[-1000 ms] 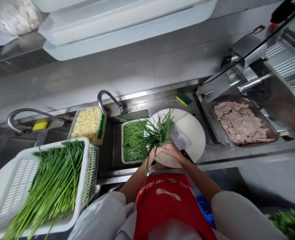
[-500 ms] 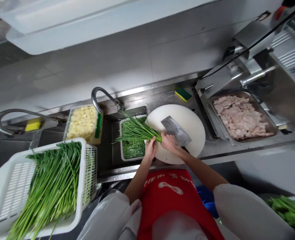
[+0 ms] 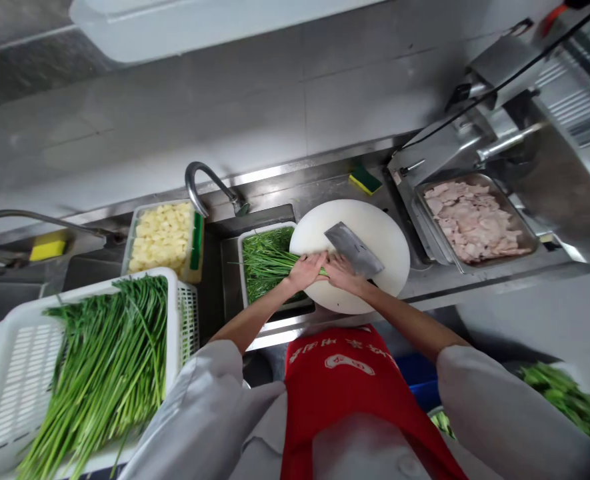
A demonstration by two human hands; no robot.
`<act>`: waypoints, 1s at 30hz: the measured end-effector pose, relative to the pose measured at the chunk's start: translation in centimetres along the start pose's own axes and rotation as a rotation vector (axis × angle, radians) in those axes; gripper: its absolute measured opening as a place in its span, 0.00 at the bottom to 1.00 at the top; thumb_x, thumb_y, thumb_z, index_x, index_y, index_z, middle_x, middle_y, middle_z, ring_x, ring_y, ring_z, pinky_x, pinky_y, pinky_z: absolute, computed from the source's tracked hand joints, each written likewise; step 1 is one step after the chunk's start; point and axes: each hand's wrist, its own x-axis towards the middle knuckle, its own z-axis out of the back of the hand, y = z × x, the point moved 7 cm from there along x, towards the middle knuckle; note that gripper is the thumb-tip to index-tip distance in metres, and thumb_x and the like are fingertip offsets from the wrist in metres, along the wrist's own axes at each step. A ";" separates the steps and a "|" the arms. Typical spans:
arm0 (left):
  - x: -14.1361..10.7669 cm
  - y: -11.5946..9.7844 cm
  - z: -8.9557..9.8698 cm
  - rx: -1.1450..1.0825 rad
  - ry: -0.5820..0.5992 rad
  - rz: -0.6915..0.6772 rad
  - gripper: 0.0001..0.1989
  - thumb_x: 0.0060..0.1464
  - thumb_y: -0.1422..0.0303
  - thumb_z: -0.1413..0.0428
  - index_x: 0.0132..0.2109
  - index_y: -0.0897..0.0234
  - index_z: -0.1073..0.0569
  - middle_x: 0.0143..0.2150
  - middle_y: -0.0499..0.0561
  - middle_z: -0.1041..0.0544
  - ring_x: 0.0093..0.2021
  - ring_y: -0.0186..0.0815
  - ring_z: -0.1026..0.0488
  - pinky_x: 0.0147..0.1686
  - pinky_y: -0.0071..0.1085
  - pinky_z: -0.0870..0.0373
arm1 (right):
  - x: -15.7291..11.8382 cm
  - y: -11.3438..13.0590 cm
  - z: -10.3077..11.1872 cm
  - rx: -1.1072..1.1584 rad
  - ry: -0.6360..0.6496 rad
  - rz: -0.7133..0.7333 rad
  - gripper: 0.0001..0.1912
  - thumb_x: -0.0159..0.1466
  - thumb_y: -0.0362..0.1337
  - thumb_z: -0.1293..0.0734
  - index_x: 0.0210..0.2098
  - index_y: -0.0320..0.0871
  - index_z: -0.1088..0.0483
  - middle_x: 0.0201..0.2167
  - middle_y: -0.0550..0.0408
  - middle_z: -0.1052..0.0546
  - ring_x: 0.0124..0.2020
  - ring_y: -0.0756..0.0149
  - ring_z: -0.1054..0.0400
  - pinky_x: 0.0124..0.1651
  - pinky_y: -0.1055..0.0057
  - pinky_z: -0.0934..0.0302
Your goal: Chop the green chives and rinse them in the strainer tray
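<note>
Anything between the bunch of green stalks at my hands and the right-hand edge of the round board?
Yes. The right hand is at the ends of the green stalks, and the cleaver lies slantwise on the round board just beyond it.

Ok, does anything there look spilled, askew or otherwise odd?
Nothing looks spilled or damaged. The cleaver lies loose and slantwise on the board, its blade right beside the right hand, which seems a slight risk. Also, some stems stick out over the near rim of the basket.
</note>
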 end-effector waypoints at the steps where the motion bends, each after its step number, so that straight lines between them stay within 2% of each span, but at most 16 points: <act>1: -0.4 0.4 -0.4 -0.002 -0.003 0.003 0.36 0.46 0.55 0.31 0.59 0.68 0.27 0.57 0.66 0.26 0.63 0.61 0.37 0.70 0.50 0.59 | -1.5 -0.6 0.2 0.015 -0.028 0.006 0.38 0.59 0.36 0.29 0.66 0.33 0.40 0.61 0.32 0.32 0.63 0.43 0.41 0.65 0.54 0.49; 3: -1.6 1.0 -1.2 0.021 -0.010 0.019 0.34 0.49 0.57 0.33 0.61 0.65 0.27 0.58 0.66 0.28 0.65 0.60 0.39 0.71 0.49 0.63 | -5.4 -2.6 0.3 0.013 -0.130 -0.055 0.38 0.62 0.39 0.33 0.69 0.35 0.44 0.64 0.35 0.36 0.65 0.45 0.45 0.66 0.53 0.50; 4: -2.2 1.1 -1.5 0.055 -0.004 0.024 0.34 0.50 0.56 0.33 0.62 0.63 0.28 0.60 0.66 0.29 0.66 0.60 0.40 0.71 0.50 0.65 | -7.6 -4.0 0.2 -0.001 -0.193 -0.148 0.35 0.64 0.39 0.36 0.69 0.35 0.44 0.65 0.35 0.37 0.65 0.44 0.46 0.66 0.52 0.50; 6: -2.9 0.9 -2.2 0.164 0.029 0.015 0.41 0.48 0.53 0.33 0.66 0.62 0.32 0.63 0.66 0.33 0.67 0.62 0.44 0.71 0.52 0.69 | -11.6 -6.6 -0.8 -0.032 -0.238 -0.374 0.33 0.65 0.38 0.38 0.68 0.36 0.43 0.64 0.33 0.37 0.62 0.41 0.44 0.61 0.48 0.45; 8: -3.2 0.7 -2.8 0.274 0.066 -0.018 0.51 0.43 0.48 0.32 0.70 0.61 0.37 0.67 0.67 0.37 0.69 0.65 0.48 0.70 0.54 0.72 | -13.7 -7.9 -2.1 -0.047 -0.209 -0.468 0.32 0.65 0.36 0.39 0.68 0.37 0.42 0.61 0.33 0.35 0.58 0.41 0.41 0.57 0.49 0.41; 10: -3.2 0.8 -3.0 0.335 0.068 -0.036 0.55 0.40 0.45 0.32 0.71 0.61 0.40 0.69 0.68 0.40 0.69 0.67 0.50 0.70 0.55 0.74 | -13.6 -8.2 -2.9 -0.037 -0.155 -0.464 0.31 0.64 0.33 0.40 0.67 0.39 0.41 0.57 0.34 0.32 0.54 0.44 0.37 0.53 0.54 0.39; 12: -3.0 1.2 -2.9 0.354 0.050 -0.016 0.52 0.44 0.43 0.34 0.70 0.62 0.38 0.68 0.69 0.39 0.69 0.67 0.49 0.69 0.55 0.73 | -12.7 -8.8 -2.8 0.003 -0.105 -0.450 0.33 0.62 0.30 0.40 0.67 0.39 0.41 0.54 0.35 0.30 0.50 0.47 0.33 0.48 0.58 0.37; 14: -2.9 1.6 -2.9 0.353 0.029 0.032 0.46 0.48 0.43 0.38 0.68 0.63 0.35 0.66 0.70 0.36 0.68 0.67 0.47 0.69 0.55 0.71 | -12.0 -10.2 -1.7 0.073 -0.092 -0.441 0.35 0.59 0.29 0.39 0.67 0.39 0.42 0.52 0.37 0.28 0.46 0.50 0.30 0.45 0.61 0.37; 17: -2.2 1.6 -3.3 0.339 -0.051 0.136 0.43 0.50 0.43 0.39 0.66 0.65 0.32 0.63 0.71 0.33 0.67 0.66 0.46 0.69 0.55 0.65 | -12.6 -13.6 0.6 0.244 -0.166 -0.392 0.35 0.59 0.32 0.37 0.66 0.41 0.41 0.46 0.44 0.24 0.42 0.54 0.28 0.45 0.65 0.37; 19: -0.9 0.7 -4.5 0.331 -0.149 0.212 0.43 0.51 0.43 0.41 0.66 0.67 0.32 0.62 0.73 0.33 0.67 0.67 0.46 0.68 0.56 0.63 | -13.5 -16.0 1.6 0.348 -0.198 -0.338 0.31 0.60 0.36 0.37 0.63 0.41 0.38 0.40 0.48 0.21 0.40 0.55 0.27 0.45 0.66 0.38; 21: 1.3 -0.7 -6.8 0.329 -0.242 0.267 0.43 0.54 0.45 0.42 0.68 0.70 0.36 0.62 0.74 0.35 0.67 0.68 0.47 0.67 0.58 0.63 | -14.3 -17.9 2.0 0.394 -0.201 -0.301 0.24 0.64 0.39 0.39 0.59 0.39 0.34 0.37 0.47 0.20 0.40 0.55 0.27 0.44 0.67 0.38; 25: 6.1 -4.0 -11.4 0.357 -0.398 0.308 0.44 0.58 0.49 0.44 0.72 0.75 0.43 0.63 0.76 0.37 0.66 0.68 0.47 0.67 0.60 0.64 | -14.5 -19.8 2.3 0.360 -0.181 -0.252 0.19 0.68 0.40 0.44 0.53 0.38 0.31 0.38 0.43 0.20 0.39 0.55 0.27 0.41 0.68 0.40; 27: 7.2 -5.2 -12.2 0.439 -0.429 0.305 0.45 0.59 0.49 0.45 0.73 0.73 0.47 0.65 0.74 0.38 0.66 0.67 0.45 0.67 0.60 0.63 | -14.2 -20.1 2.6 0.324 -0.142 -0.227 0.18 0.69 0.39 0.44 0.52 0.39 0.31 0.38 0.43 0.20 0.38 0.56 0.27 0.39 0.69 0.42; 30: 6.9 -6.1 -11.3 0.670 -0.368 0.308 0.46 0.61 0.46 0.50 0.75 0.70 0.53 0.69 0.71 0.41 0.68 0.63 0.47 0.68 0.61 0.61 | -13.9 -20.5 3.2 0.265 -0.080 -0.213 0.16 0.71 0.39 0.44 0.51 0.39 0.31 0.40 0.43 0.20 0.39 0.57 0.26 0.38 0.70 0.44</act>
